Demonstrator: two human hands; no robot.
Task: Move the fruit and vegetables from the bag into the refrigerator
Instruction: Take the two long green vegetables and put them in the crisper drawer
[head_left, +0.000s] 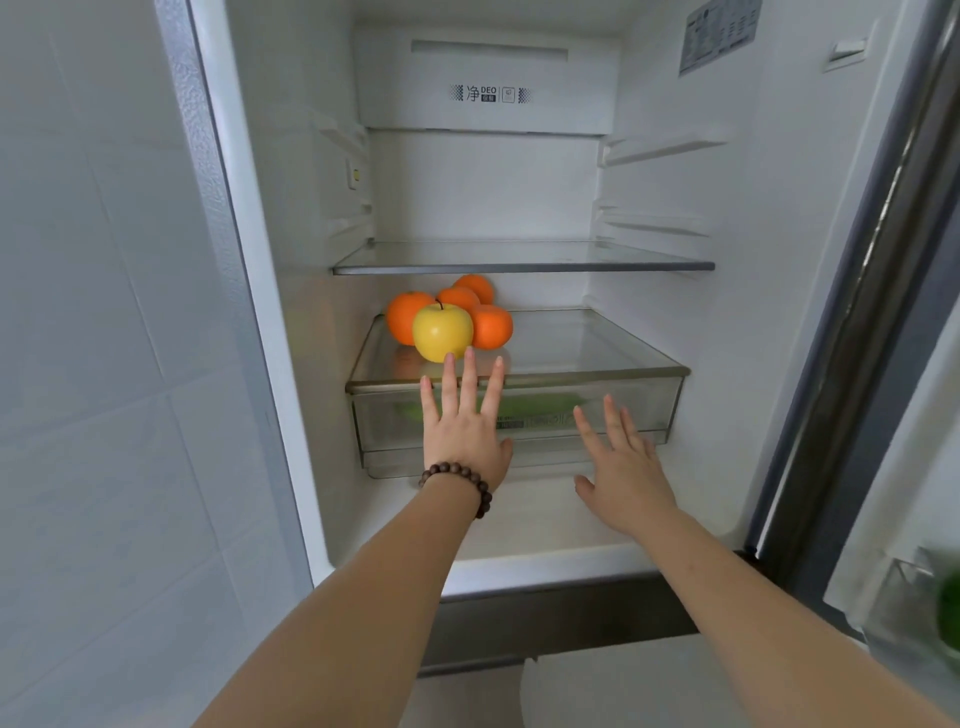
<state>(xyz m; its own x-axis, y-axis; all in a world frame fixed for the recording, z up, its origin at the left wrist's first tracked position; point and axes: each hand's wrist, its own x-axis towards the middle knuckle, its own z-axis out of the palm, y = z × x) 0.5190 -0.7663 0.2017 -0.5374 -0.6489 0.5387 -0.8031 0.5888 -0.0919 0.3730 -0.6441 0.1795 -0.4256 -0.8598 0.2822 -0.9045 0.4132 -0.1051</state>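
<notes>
Both hands are stretched flat toward the open refrigerator (291, 291), fingers straight and holding nothing. The left hand (464, 422), with a bead bracelet (460, 486) at the wrist, lies against the front of the clear crisper drawer (639, 410), its fingertips reaching up to the glass shelf (597, 343) just below the yellow apple (443, 332). The right hand (621, 467) is spread over the drawer's lower right front. The apple sits at the shelf's front left with four oranges (491, 326) bunched behind and beside it; something green shows dimly through the drawer wall, though I cannot tell what. It looks like the drawer is being pushed home with vegetables inside. The bag is out of sight, so I cannot judge what remains. Next comes an even press from both palms until the drawer seats, keeping the left fingers off the apple.
</notes>
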